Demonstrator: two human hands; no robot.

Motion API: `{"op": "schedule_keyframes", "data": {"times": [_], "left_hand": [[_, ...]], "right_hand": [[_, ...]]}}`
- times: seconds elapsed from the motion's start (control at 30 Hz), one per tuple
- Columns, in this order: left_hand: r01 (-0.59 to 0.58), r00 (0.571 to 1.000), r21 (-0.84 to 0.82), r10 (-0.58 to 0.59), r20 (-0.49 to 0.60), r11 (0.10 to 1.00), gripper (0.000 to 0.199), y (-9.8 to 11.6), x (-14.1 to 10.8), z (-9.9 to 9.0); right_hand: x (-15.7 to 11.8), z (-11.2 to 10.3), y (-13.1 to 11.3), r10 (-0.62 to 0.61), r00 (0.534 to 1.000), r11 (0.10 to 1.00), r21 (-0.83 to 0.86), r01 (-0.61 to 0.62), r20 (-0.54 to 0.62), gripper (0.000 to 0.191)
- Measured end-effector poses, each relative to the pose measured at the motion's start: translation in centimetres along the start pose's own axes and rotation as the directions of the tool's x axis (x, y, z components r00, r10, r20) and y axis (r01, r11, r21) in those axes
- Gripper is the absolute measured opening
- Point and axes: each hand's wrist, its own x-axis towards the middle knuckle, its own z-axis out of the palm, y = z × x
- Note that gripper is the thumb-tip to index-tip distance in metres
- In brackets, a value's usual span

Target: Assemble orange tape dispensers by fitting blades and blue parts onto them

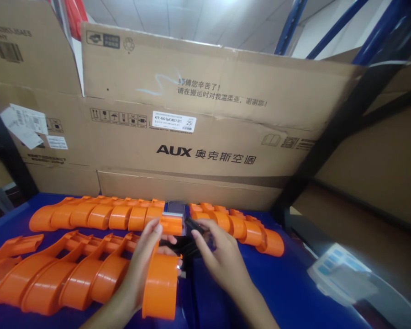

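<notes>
The left hand (140,258) has its grip curled round a bright orange plastic piece with a wide round band and a flat bar on top (160,283). The thumb presses on the bar, and the fingers reach round the far side. The round band hangs down near the wrist.

Just to the right of the orange piece is the right hand (222,256). Its grip is nearly closed — thumb and fingers pinch a short, dark black stick-like part (192,225). More black stuff (188,246) shows between the hands, beside the orange piece, but it is too dark to tell its shape.

All this is held over a blue bench (270,283). Left of the orange piece, a row of orange plastic bands (75,278) lies close by, each leaning on the next. A second orange row (99,215) lies farther back on the left, and a third orange row (251,233) sits behind and to the right.

Well behind the orange piece stands a big brown cardboard wall (123,146) with black "AUX" letters and a white paper label (174,121). Far to the right is some clear, shiny plastic with pale blue patches (342,274) — it looks blurry.
</notes>
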Motion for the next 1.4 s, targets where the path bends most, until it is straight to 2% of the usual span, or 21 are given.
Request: {"op": "schedule_keyframes", "data": {"times": [0.1, 0.23, 0.37, 0.57, 0.77, 0.9, 1.13, 1.27, 1.4], "left_hand": [[-0.06, 0.997, 0.083, 0.064, -0.045, 0.995, 0.058, -0.2, -0.2, 0.8], [-0.124, 0.992, 0.069, 0.121, 0.038, 0.99, 0.058, -0.6, -0.3, 1.0], [-0.117, 0.99, 0.05, 0.112, 0.087, 0.992, 0.057, -1.0, -0.3, 0.5], [-0.133, 0.988, 0.151, 0.118, 0.103, 0.98, 0.053, -1.6, -0.2, -0.1], [-0.139, 0.987, 0.2, 0.12, 0.105, 0.97, 0.058, -1.7, -0.2, -0.2], [-0.15, 0.984, 0.226, 0.124, 0.125, 0.963, 0.055, -1.7, -0.3, -0.4], [-0.086, 0.984, 0.144, 0.061, 0.17, 0.986, 0.041, -1.6, -0.4, -0.1], [0.001, 0.979, 0.069, -0.015, 0.202, 0.998, 0.034, -1.3, -0.5, 0.1], [0.05, 0.99, 0.016, -0.052, 0.134, 0.999, 0.026, -0.7, -0.3, 0.1]], "right_hand": [[-0.1, -0.3, -0.2, -0.006, 0.993, 0.998, 0.067, 0.014, -0.119, 0.023], [-0.3, -0.6, -1.0, -0.075, 0.98, 0.992, 0.091, 0.093, -0.187, 0.025], [-0.5, -0.6, -1.4, -0.055, 0.97, 0.988, 0.124, 0.087, -0.238, 0.027], [-0.6, -0.3, -1.5, -0.068, 0.979, 0.988, 0.121, 0.093, -0.192, 0.024], [-0.4, -0.4, -1.8, -0.066, 0.984, 0.985, 0.144, 0.09, -0.168, 0.018], [-0.3, -0.3, -1.7, -0.061, 0.987, 0.981, 0.176, 0.087, -0.146, 0.018], [-0.4, 0.1, -1.4, -0.052, 0.994, 0.975, 0.211, 0.071, -0.097, 0.018], [-0.3, -0.3, -1.4, -0.037, 0.999, 0.964, 0.261, 0.043, -0.027, 0.025], [0.3, -1.9, 0.1, 0.092, 0.994, 0.955, 0.29, -0.07, -0.065, 0.023]]}}
